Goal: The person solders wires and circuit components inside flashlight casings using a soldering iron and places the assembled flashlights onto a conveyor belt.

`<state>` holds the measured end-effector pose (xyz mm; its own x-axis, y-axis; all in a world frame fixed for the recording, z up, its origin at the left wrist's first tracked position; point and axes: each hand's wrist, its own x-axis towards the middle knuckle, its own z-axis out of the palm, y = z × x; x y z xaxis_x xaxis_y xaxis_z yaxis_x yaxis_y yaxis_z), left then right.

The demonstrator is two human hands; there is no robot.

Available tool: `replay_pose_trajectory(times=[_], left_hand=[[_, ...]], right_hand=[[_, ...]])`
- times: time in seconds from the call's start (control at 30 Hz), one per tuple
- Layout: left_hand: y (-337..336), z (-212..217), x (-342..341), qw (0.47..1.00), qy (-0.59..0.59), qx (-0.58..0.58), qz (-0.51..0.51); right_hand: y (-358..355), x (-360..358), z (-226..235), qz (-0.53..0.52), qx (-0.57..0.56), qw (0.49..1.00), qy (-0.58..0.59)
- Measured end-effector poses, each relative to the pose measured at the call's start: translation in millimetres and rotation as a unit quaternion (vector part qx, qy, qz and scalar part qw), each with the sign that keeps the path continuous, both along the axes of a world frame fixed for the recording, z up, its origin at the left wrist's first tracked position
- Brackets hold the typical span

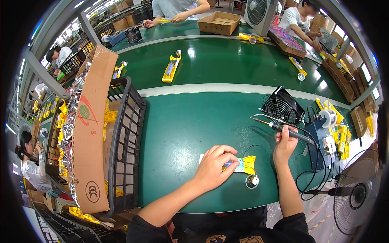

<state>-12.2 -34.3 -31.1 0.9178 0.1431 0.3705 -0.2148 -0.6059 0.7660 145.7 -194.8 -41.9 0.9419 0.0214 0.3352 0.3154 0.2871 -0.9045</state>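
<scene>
My right hand [285,145] grips a soldering iron [295,133] by its dark handle, its tip pointing left in front of a black fan with a wire guard [280,107]. On the green bench, my left hand [216,166] is closed over an open yellow flashlight housing [248,164], hiding its left part. Blue and pale parts show under the fingers, and a thin dark wire curves up beside them. A round lamp head [252,181] lies against the housing's lower right end. The iron is held well above and to the right of the housing.
A black crate [129,150] with a cardboard flap [91,133] stands left. At right are a blue soldering station [316,141], a solder spool [329,117], yellow housings [343,137] and a standing fan [357,195]. Beyond, a green belt carries yellow flashlights [172,69]; several people work nearby.
</scene>
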Motion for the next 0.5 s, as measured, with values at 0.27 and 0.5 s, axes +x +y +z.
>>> replay_pose_trajectory(times=[0.27, 0.5], left_hand=[[1, -4, 4, 0.999, -0.022, -0.034, 0.027], [1, -2, 5, 0.998, 0.023, -0.043, 0.027]], right_hand=[[-3, -8, 16, 0.025, 0.051, 0.998, -0.036], [-9, -11, 23, 0.036, 0.070, 0.996, -0.043]])
